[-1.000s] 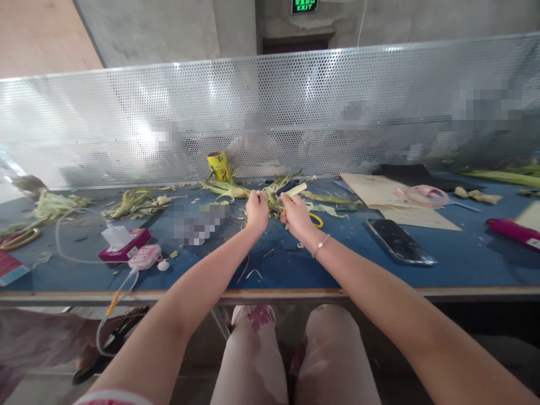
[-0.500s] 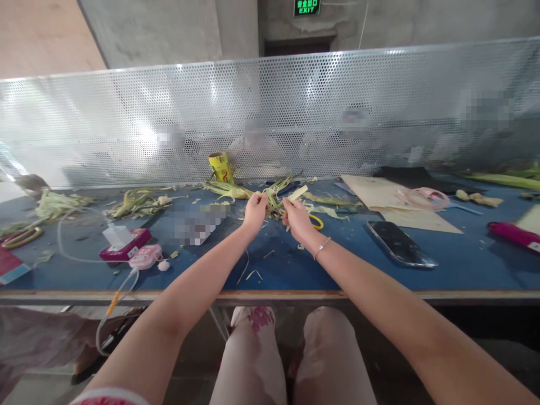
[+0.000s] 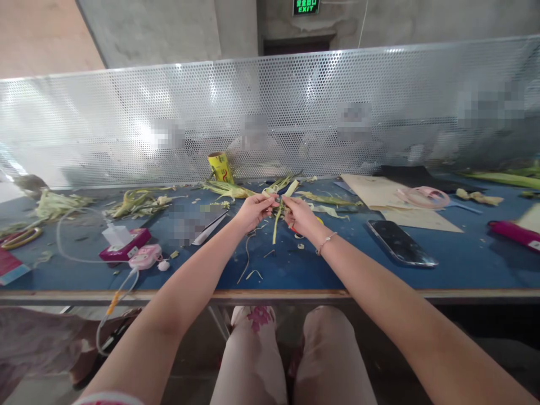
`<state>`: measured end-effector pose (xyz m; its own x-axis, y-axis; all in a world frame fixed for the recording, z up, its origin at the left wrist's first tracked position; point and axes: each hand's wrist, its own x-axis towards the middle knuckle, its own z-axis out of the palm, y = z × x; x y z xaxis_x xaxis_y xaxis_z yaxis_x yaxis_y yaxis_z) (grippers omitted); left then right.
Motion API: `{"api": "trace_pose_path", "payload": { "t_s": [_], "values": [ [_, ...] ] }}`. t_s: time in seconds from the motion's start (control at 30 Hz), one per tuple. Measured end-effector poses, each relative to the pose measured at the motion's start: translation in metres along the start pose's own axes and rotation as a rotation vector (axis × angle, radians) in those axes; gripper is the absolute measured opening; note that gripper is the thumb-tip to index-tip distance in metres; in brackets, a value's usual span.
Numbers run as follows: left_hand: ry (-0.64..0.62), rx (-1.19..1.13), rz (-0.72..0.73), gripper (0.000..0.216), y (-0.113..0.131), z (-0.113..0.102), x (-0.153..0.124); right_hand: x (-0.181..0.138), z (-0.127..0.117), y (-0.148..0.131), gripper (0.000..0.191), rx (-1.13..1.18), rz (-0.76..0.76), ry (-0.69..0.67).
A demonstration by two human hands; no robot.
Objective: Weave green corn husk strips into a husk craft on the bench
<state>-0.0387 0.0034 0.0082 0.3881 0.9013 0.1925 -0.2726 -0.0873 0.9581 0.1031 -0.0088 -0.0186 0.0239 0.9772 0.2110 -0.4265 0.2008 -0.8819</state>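
My left hand is closed in a pinch above the middle of the table. Close on its right, my right hand pinches too, its fingertips almost meeting the left ones. Between them they grip a pale green corn husk strip, one end hanging toward me and a wider piece sticking up behind the fingers. Exactly how the strips cross there is hidden by the fingers. Just beyond lie more corn husks, with another dry husk to the right. A red and yellow looped object is partly covered by my right hand.
A phone lies right of my arm, near brown paper sheets and a pink ring of tape. A yellow tube stands by the perforated metal screen. Leftward are a magenta box, cables and husk piles.
My hands have come closer together, and my left hand has turned with its fingers now reaching right. A husk strip now hangs down between them; the wide piece stands more upright.
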Motion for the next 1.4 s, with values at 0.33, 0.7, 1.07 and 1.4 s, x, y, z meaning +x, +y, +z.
{"api": "trace_pose_path", "payload": {
  "t_s": [0.33,0.7,1.07,1.4],
  "values": [
    [-0.169,0.020,-0.039,0.033,-0.001,0.000,-0.004,-0.004,-0.004,-0.014,0.023,0.134,0.118,-0.012],
    [0.099,0.783,0.374,0.022,-0.003,0.006,-0.001,-0.008,-0.004,-0.023,0.037,0.199,0.321,-0.103],
    [-0.083,0.967,0.345,0.027,-0.013,0.008,-0.007,-0.002,-0.003,-0.003,0.037,-0.106,-0.025,0.004],
    [-0.167,1.004,0.199,0.027,-0.013,0.013,-0.009,0.005,-0.012,0.006,0.041,-0.203,-0.067,-0.014]
  ]
}}
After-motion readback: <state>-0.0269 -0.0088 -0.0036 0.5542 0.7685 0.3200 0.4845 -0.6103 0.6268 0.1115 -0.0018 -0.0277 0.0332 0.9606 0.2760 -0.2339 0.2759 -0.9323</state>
